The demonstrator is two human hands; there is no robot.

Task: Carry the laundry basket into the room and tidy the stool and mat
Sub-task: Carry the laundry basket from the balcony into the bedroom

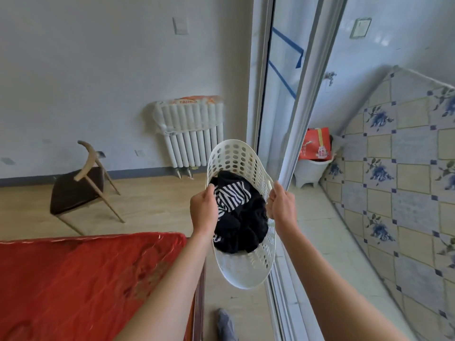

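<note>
A white perforated laundry basket (236, 156) hangs in the air in front of me, tilted, with black and black-and-white striped clothes (240, 212) inside. My left hand (203, 207) grips its left rim and my right hand (282, 205) grips its right rim. The basket is just inside the sliding door frame, above the wooden floor. A wooden chair with a dark seat (76, 190) stands at the left, apart from me. No mat is in view.
A red bed cover (86, 284) fills the lower left. A white radiator (192, 134) stands against the far wall. The sliding glass door frame (300, 114) runs along my right; beyond it, a tiled balcony with a white bucket (310, 171) holding a red bag.
</note>
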